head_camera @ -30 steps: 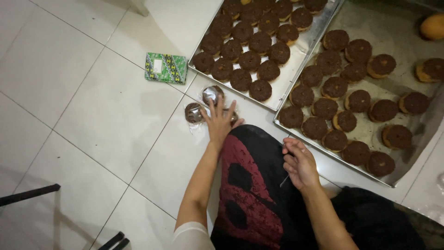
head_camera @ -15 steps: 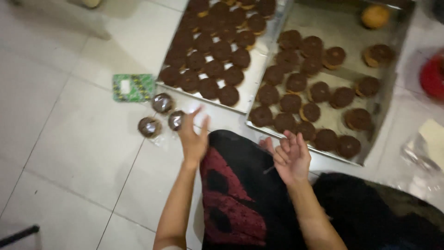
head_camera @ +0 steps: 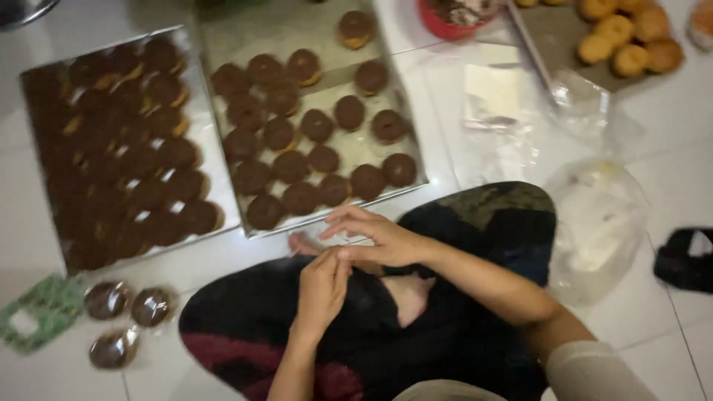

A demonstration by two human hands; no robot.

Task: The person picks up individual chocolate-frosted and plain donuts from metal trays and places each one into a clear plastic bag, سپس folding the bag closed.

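The person sits on the white tiled floor (head_camera: 668, 171), and both hands meet above the lap, just in front of the near edge of the right-hand tray (head_camera: 297, 30). The left hand (head_camera: 321, 289) comes up from below with its fingers bunched toward the right hand (head_camera: 375, 238), which reaches across with fingers curled and fingertips touching the left ones. Something small and pale seems pinched between them, perhaps thin clear film, but blur hides it, so whether either grip is clamped on anything cannot be told.

The tray holds chocolate-topped doughnuts (head_camera: 319, 160) in loose rows. A second tray (head_camera: 197, 111) to its left is packed with darker ones and is dim. At the lower left of the floor lie 3 wrapped doughnuts (head_camera: 152, 306) in shiny clear film, beside a green packet (head_camera: 37, 315). A clear plastic bag (head_camera: 598, 223) sits by the right knee. Plain golden doughnuts (head_camera: 624, 37) are cut off at the top right.
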